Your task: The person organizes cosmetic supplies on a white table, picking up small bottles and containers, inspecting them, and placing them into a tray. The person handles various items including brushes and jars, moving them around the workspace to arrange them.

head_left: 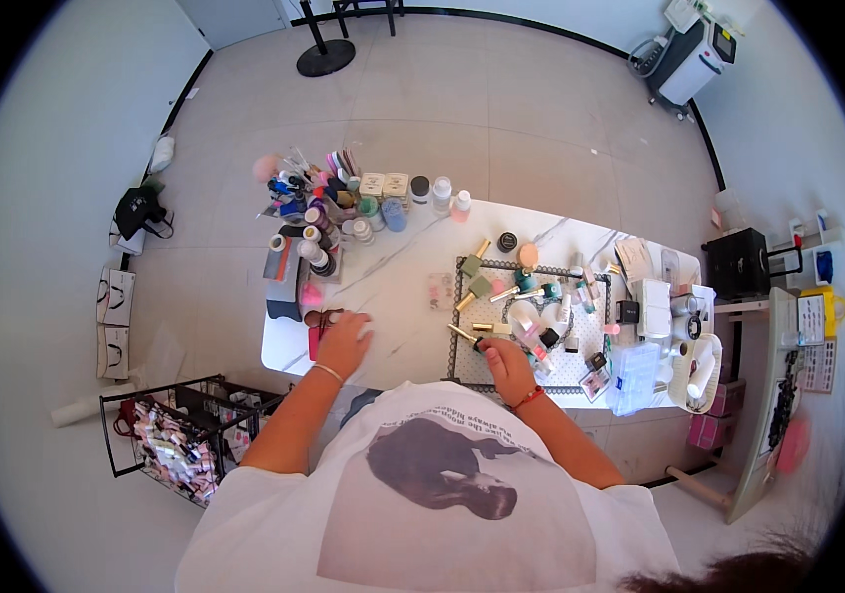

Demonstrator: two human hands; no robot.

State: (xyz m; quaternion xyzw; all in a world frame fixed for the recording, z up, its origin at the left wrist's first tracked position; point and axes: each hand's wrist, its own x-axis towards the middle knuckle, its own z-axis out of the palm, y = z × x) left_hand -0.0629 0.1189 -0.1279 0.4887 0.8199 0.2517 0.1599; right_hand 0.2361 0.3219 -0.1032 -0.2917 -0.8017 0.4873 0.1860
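My left hand [346,339] lies open on the left part of the marble-patterned table, fingers stretched out. Right beside it are a small red item [314,343] and a dark brown object I cannot make out. On the right, my right hand [508,366] is over the near edge of a white dotted mat [472,371] with a dark lace border. Its fingers close on a dark nail polish bottle [468,337] with a long gold cap, tilted to the left. Just beyond lies another gold-capped bottle [489,327]. Two olive-green bottles [479,287] with gold caps lie at the mat's left edge.
Several polish bottles crowd the mat. Brushes, jars [420,188] and pump bottles [441,192] fill the far left. White boxes [652,308] and an oval basket [704,374] line the right end. A black wire rack [207,445] full of small items stands at lower left.
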